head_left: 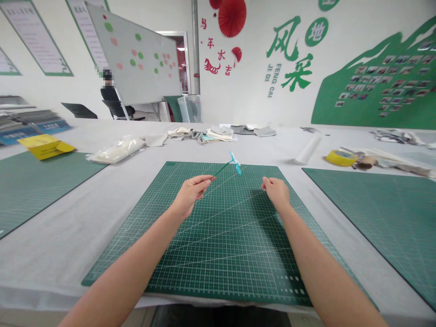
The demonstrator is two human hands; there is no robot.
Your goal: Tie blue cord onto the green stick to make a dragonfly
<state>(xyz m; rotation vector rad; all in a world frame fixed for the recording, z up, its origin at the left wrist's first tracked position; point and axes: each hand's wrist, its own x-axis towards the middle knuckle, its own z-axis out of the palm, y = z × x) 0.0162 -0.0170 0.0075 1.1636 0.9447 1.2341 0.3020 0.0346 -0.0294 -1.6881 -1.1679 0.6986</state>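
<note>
Between the thumb and fingers of my left hand is the lower end of a thin dark green stem. The stem slants up to the right and ends in a small light-blue piece with white edging, held above the green gridded cutting mat. My right hand is over the right part of the mat, its fingers curled together near the thumb. Whether anything small is inside those fingers cannot be made out. A gap separates it from the blue piece.
Two more mats lie left and right. Beyond are a yellow packet, a plastic bag, cloth pieces, yellow tape and a whiteboard. A person sits at the back left.
</note>
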